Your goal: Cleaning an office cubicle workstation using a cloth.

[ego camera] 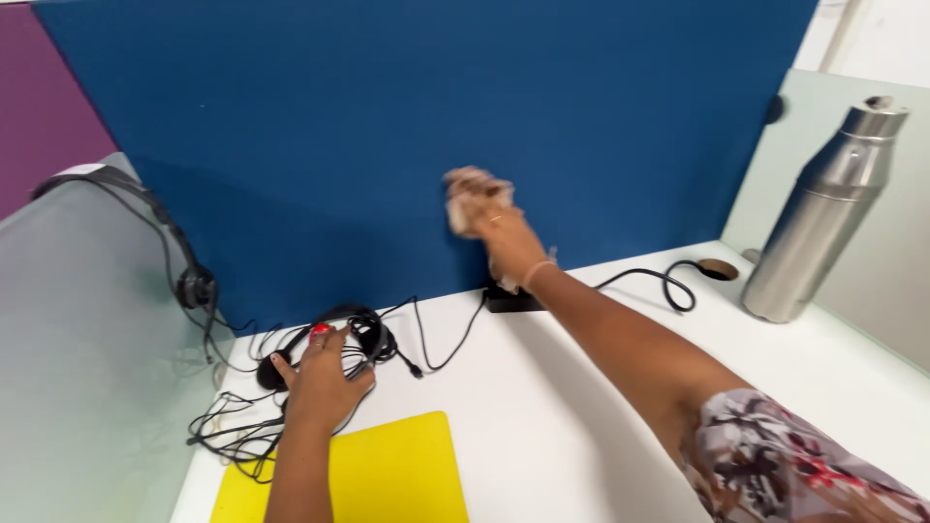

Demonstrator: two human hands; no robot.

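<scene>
Bottle [823, 213] upright, right hand [494, 228] clutching cloth [465, 199], left hand [320, 378] on headset [363, 329]

Left hand: my left hand [320, 383] lies flat, fingers spread, on the black corded headset [363, 334] amid its tangled black cables [232, 431].
Right hand: my right hand [499, 237] presses a crumpled pale cloth [470, 194] against the blue fabric partition panel [407, 126].
Surface: white surface [542, 416], with a flat yellow mat [387, 475] just beside my left wrist.
Right side: tall brushed steel bottle [823, 218] stands upright, well apart from both hands.
Left side: a second black headset [189, 281] hangs over the frosted divider [87, 358].
</scene>
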